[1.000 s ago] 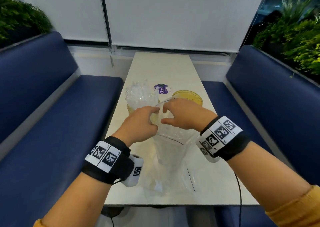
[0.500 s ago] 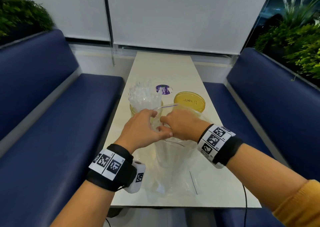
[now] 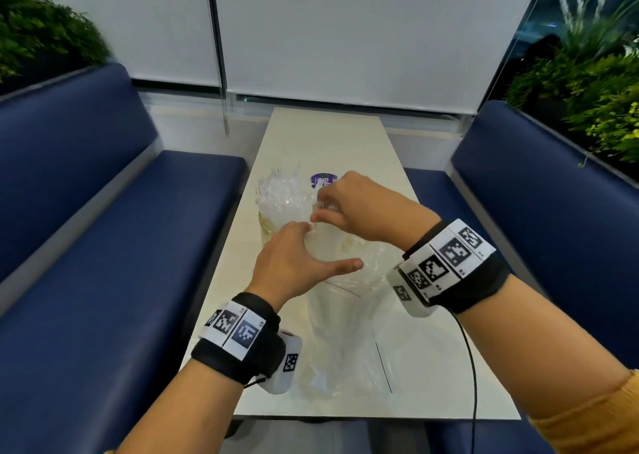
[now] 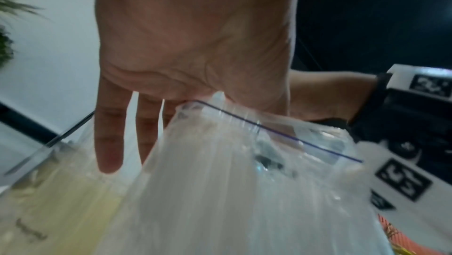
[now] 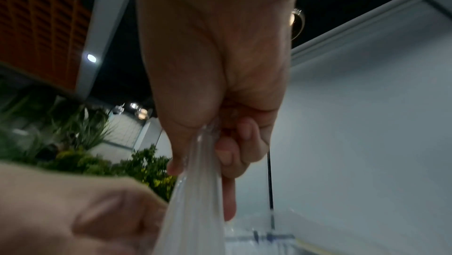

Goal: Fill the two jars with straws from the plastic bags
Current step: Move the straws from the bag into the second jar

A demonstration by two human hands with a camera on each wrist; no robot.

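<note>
Between the two hands, a clear plastic bag (image 3: 340, 301) of pale straws (image 4: 220, 191) stands on the counter (image 3: 328, 135), its blue-lined mouth raised. The right hand (image 3: 363, 208) curls its fingers (image 5: 242, 143) around a clump of straws, thumb pressed against them, above the bag's mouth and beyond the left hand. The left hand (image 3: 294, 263) steadies the bag near its top, thumb spread toward the right wrist; in the left wrist view its fingers (image 4: 108, 143) hang straight down one side of the bag while the palm presses on the rim. Just beyond the left hand stands a jar (image 3: 268, 223) crowded with clear straws. A second jar is hidden behind the right hand. A purple round sticker (image 3: 323, 178) lies on the counter just past the right hand. Blue bench seats (image 3: 121, 246) flank the counter on both sides, with green plants (image 3: 587, 90) behind them.
</note>
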